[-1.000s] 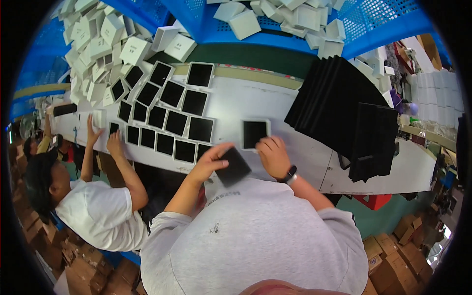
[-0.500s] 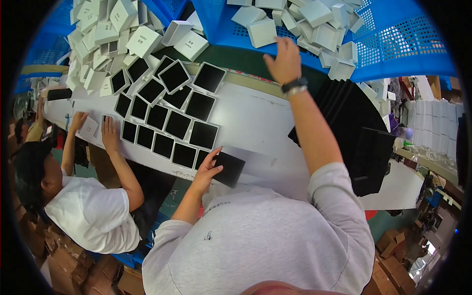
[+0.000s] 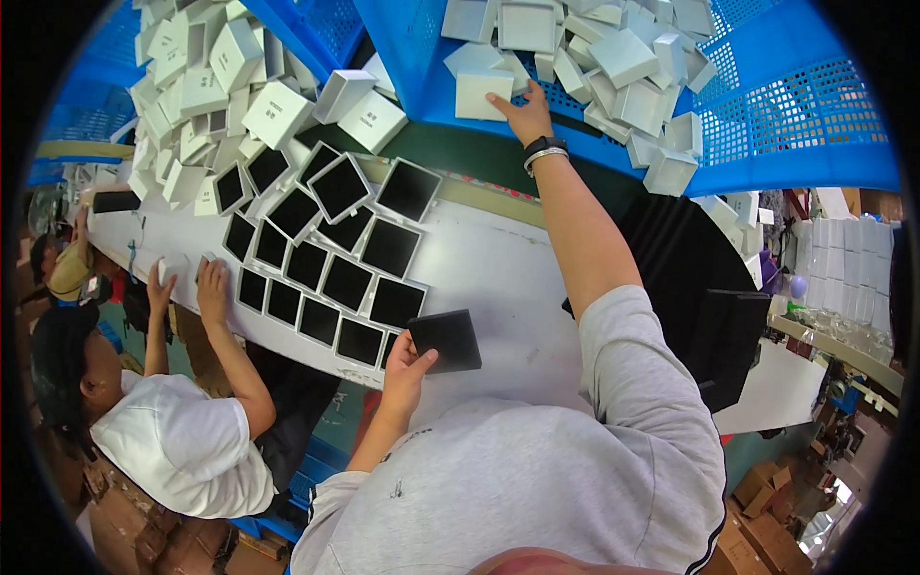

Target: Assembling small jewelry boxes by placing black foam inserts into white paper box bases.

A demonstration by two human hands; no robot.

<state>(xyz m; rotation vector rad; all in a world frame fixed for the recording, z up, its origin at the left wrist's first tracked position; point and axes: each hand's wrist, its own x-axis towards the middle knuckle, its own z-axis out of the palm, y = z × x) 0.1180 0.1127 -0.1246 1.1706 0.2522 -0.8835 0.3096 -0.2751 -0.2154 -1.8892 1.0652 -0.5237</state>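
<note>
My left hand (image 3: 404, 372) grips a flat black square pad (image 3: 448, 341) by its left edge, thumb on top, above the near side of the table. Out ahead, my right hand (image 3: 523, 117) reaches into a blue crate. Its thumb presses on a plain white box (image 3: 477, 96) at the crate's near edge, and the other fingers are partly hidden. Left of the pad, several white box trays with black insides (image 3: 396, 303) lie in rows, with a few stacked askew behind them.
A heap of white boxes (image 3: 278, 113) rises at the back left. More white boxes fill the blue crate (image 3: 757, 105). A tall stack of black sheets (image 3: 671, 287) stands by my right arm. At the left, a co-worker (image 3: 172, 422) handles a small white box on the white table (image 3: 498, 259).
My right hand has come down onto the white box, which has shifted slightly left. My left hand has turned the black pad a little. The co-worker's hands have moved slightly.
</note>
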